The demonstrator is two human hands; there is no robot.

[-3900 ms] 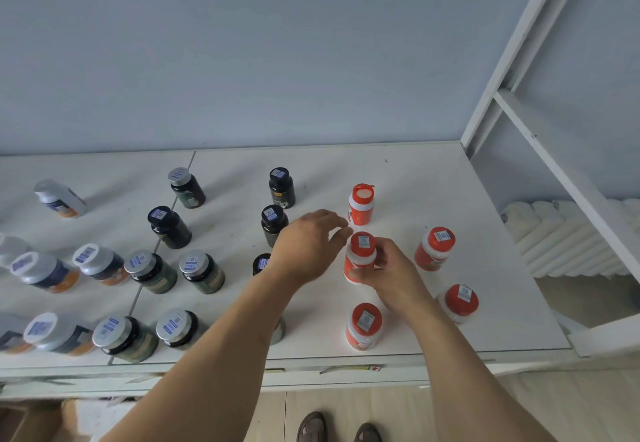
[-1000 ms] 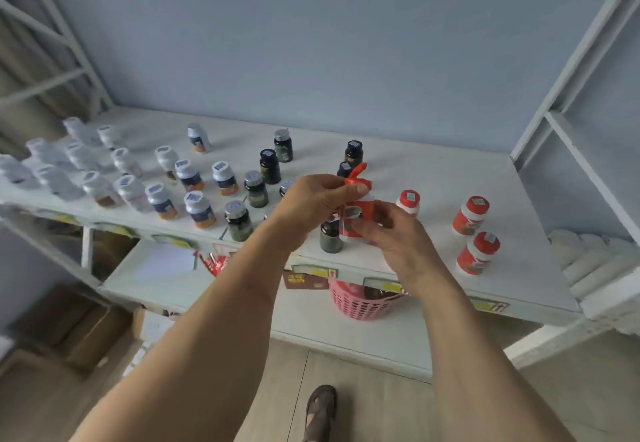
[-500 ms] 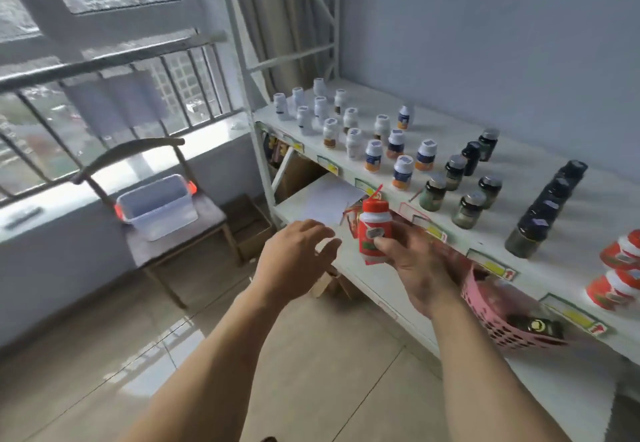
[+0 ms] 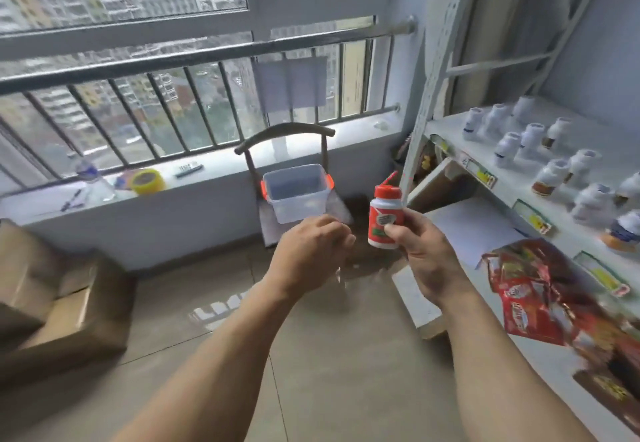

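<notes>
Window wall ahead, barred railing across the glass, tiled floor below. Right hand [image 4: 420, 251] held the bottle [image 4: 384, 219] by its lower half, thumb across the label, other fingers wrapped behind. Bottle stood out above the fist, near upright, in the air at mid-frame over the floor. White body, red label with a grey patch, red cap with its flip lid standing open. Left hand [image 4: 308, 254] sat just beside the bottle, a small gap between, fingers loosely curled and holding nothing.

Beyond the hands, a clear bin [image 4: 296, 192] with orange latches sat on a wooden chair [image 4: 287, 131] under the sill. Yellow tape roll [image 4: 147, 181] lay on the sill to the left. Cardboard boxes [image 4: 59, 306] sat on the floor at far left. White shelf [image 4: 464, 225] ran along the right, white bottles [image 4: 554, 174] on its upper level, red packets [image 4: 540, 289] lower down, blurred.
</notes>
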